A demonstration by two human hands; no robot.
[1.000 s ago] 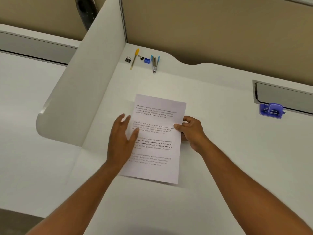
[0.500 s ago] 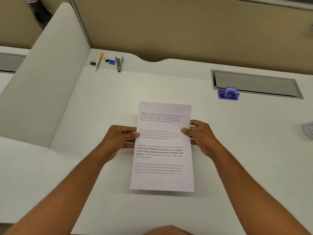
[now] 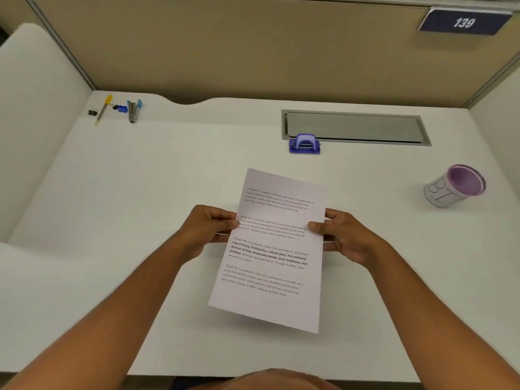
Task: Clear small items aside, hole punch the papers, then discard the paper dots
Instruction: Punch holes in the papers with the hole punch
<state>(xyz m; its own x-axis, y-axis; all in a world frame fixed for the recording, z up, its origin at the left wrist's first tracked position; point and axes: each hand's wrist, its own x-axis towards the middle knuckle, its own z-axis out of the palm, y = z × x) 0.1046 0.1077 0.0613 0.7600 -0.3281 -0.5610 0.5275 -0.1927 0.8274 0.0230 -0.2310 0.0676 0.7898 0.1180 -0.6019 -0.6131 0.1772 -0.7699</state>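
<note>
White printed papers (image 3: 274, 249) hang slightly above the white desk (image 3: 140, 206), tilted a little clockwise. My left hand (image 3: 208, 229) pinches their left edge and my right hand (image 3: 346, 237) pinches their right edge, thumbs on top. A blue hole punch (image 3: 304, 144) stands behind the papers, against the grey cable hatch (image 3: 354, 126). The small items lie in the desk's far left corner: a black binder clip (image 3: 92, 112), a yellow-capped pen (image 3: 103, 109), a small blue clip (image 3: 121, 108) and a blue-handled stapler (image 3: 134, 110).
A purple-rimmed cup (image 3: 455, 185) with handwritten letters stands at the right of the desk. White partition panels rise on the left (image 3: 36, 114) and right, and a tan wall with a dark sign reading 139 (image 3: 464, 22) closes the back.
My left hand went from lying flat on the papers to pinching their left edge. Both hands lifted and turned the papers a little. The view swung right, so the cup and sign now show.
</note>
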